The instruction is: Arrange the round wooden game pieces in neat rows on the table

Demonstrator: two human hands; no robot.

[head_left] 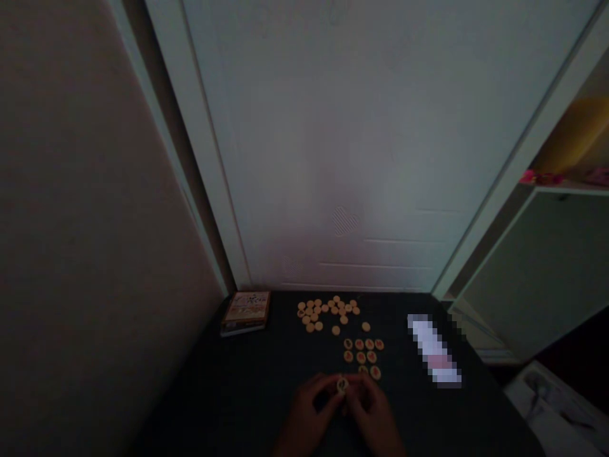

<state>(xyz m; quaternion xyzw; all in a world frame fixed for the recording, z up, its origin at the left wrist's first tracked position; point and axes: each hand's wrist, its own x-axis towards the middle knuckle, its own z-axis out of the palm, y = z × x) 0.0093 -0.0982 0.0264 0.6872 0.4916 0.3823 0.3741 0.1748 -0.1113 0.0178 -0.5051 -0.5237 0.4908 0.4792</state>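
Hands meet low over the dark tabletop (266,381) — left hand (308,409) and right hand (375,412) pinch one small round pale wooden disc (342,384) between their fingertips. Red-marked wooden discs (364,355) lie in rows just beyond it, with a loose pile of plain discs (327,311) farther back, near a flat printed box (246,311).

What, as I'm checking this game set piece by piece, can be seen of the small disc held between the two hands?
The disc is small, round and flat, pale tan like wood, with a dark mark on its upturned face, too dim to read. Fingertips of the left hand and right hand pinch it from both sides, over the dark table, just nearer than the red-marked discs.
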